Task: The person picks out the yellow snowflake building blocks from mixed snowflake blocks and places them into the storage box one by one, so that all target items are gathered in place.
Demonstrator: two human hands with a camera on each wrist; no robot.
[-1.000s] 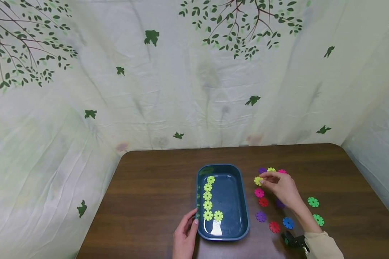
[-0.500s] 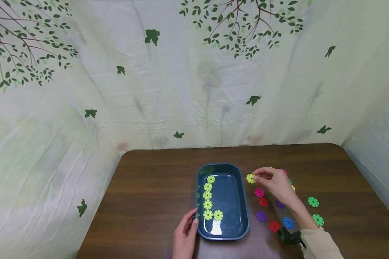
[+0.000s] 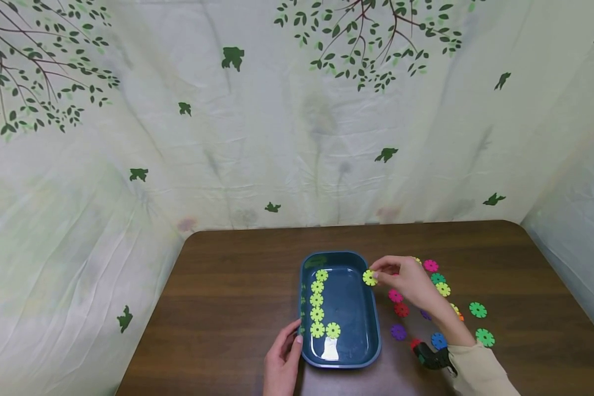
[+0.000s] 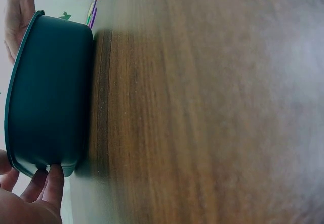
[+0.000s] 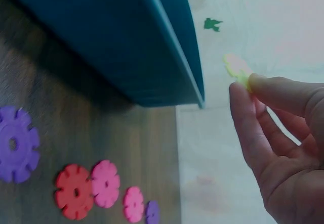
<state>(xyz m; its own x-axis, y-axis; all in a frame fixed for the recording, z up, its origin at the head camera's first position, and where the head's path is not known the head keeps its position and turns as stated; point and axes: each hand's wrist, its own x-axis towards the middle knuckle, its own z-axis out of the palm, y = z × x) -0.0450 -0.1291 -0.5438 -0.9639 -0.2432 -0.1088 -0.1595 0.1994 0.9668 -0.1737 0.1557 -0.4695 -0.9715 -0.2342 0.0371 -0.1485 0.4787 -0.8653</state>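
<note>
In the head view a blue tray (image 3: pixel 351 352) stands on the table with several yellow flower-shaped plastic discs (image 3: pixel 317 300) inside, most in a column along its left side. My left hand (image 3: pixel 282 360) holds the tray's left side near the front. In the left wrist view its fingertips (image 4: pixel 54 176) lie against the tray's outer wall. My right hand (image 3: pixel 406 278) pinches another yellow flower disc (image 3: pixel 369 277) between thumb and index finger, over the tray's right rim. The right wrist view shows this disc (image 5: pixel 237 68) held above rim height.
Right of the tray lie several loose flower discs: pink (image 3: pixel 395 295), red (image 3: pixel 401 309), purple (image 3: pixel 398 331), blue (image 3: pixel 438 341), green (image 3: pixel 478 309) and yellow (image 3: pixel 443 289). The right forearm passes over some of them. A leaf-printed cloth (image 3: pixel 317 165) hangs behind the table.
My right hand has carried the yellow flower disc leftward from the loose discs to the tray's right rim. The left hand and tray have stayed in place.
</note>
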